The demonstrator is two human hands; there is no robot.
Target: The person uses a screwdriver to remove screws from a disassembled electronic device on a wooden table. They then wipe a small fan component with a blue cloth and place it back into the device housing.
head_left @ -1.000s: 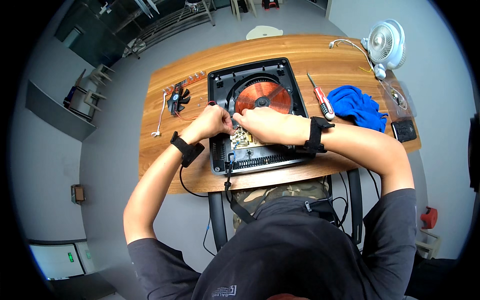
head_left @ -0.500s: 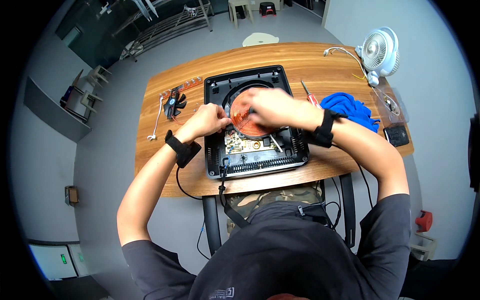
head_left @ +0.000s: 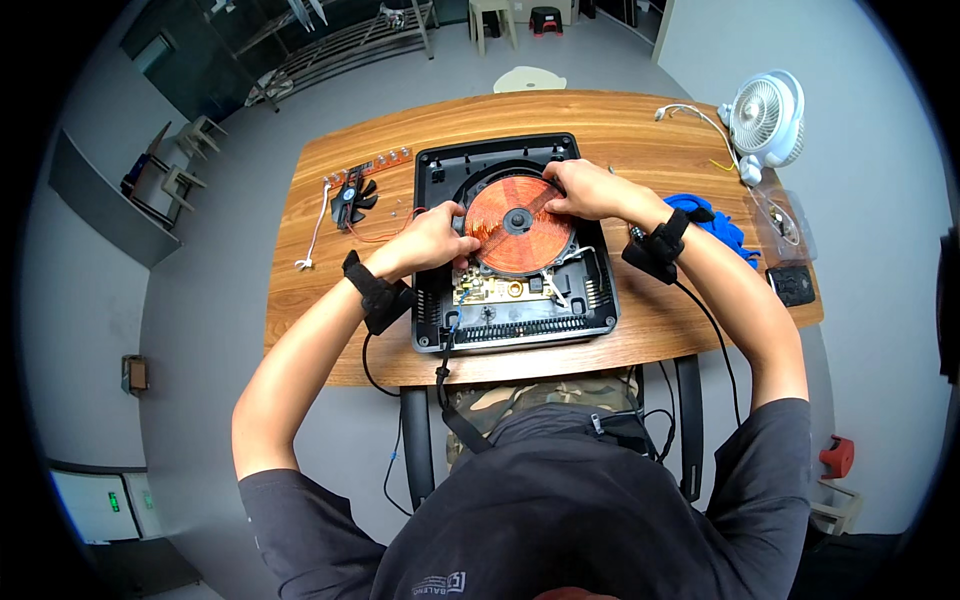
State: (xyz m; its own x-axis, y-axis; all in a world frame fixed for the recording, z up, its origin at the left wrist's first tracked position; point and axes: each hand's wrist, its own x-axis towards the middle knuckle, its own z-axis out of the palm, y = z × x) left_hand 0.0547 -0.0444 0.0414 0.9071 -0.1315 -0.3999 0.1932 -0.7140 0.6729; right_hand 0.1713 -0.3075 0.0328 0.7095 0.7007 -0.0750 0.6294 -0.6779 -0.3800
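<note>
Two-handed hold, one copper coil (head_left: pixel 500 252), within an open black housing (head_left: pixel 424 185)

Left hand (head_left: pixel 432 242): at the coil's left rim; thumb on the windings, forefinger bent at the edge, rim pinched between; remaining fingers mostly hidden. Right hand (head_left: pixel 588 190): at the upper right rim; thumb over the windings, fingers curled at the edge, likewise pinching.

Coil: round, dark-hubbed, inside the housing walls, overlapping the far side of a circuit board (head_left: pixel 485 295); resting or raised, impossible to tell. Near its lower right edge, a white lead (head_left: pixel 558 293) over the board.

Edges and room: inside, a dark margin between coil and far wall, a vented strip between board and near wall. Outside, a narrow band of wood up to the near edge of the table (head_left: pixel 630 125); a broader one beyond the housing.

Left, across a gap: black fan unit (head_left: pixel 350 197), orange strip (head_left: pixel 385 163), white cable (head_left: pixel 313 238). Right: blue cloth (head_left: pixel 727 240), partly behind the forearm; farther out, white fan (head_left: pixel 757 112) at the far corner, black flat item (head_left: pixel 792 285) near the right edge.
</note>
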